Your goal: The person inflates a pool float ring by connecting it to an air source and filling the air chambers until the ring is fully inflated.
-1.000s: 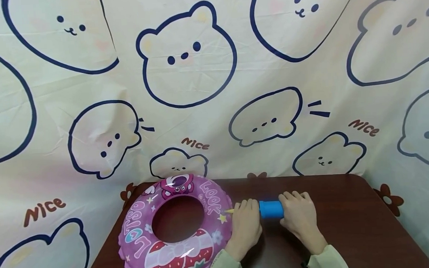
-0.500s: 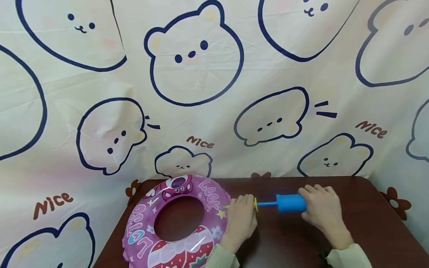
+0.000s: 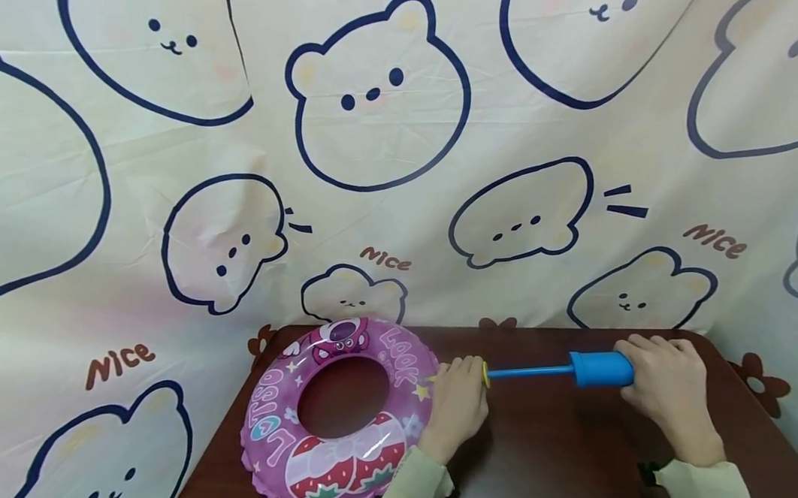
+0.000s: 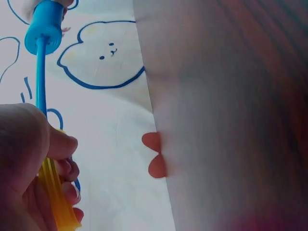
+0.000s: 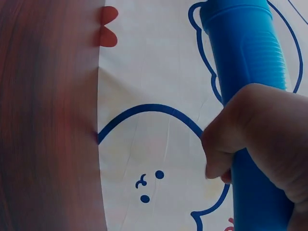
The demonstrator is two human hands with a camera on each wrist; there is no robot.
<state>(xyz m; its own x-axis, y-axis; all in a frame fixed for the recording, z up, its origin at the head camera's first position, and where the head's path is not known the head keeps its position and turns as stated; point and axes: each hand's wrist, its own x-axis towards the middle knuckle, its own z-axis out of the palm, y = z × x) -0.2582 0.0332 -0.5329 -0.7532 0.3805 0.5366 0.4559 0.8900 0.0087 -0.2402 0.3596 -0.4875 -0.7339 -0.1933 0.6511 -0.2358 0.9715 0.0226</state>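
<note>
A hand pump is drawn out lengthwise between the two hands above the table. My right hand point(image 3: 670, 389) grips its blue barrel point(image 3: 600, 368), fingers wrapped round it in the right wrist view. A thin blue rod point(image 3: 530, 371) reaches from the barrel to the yellow end point(image 4: 57, 195), which my left hand point(image 3: 453, 408) holds in curled fingers. The yellow tip pokes out past the left hand toward a pink swim ring point(image 3: 266, 429) with strawberry and bear prints. The ring looks inflated, and the left hand overlaps its right side in the head view.
The dark brown table point(image 3: 551, 444) carries the ring on its left half. Behind it hangs a pale cloth point(image 3: 398, 226) with bear drawings, which also runs along both sides. The ring leans near the table's back left corner.
My right hand has pulled the blue barrel to the right, away from the left hand, baring a growing length of rod. The left hand stays beside the ring. The head view has shifted slightly.
</note>
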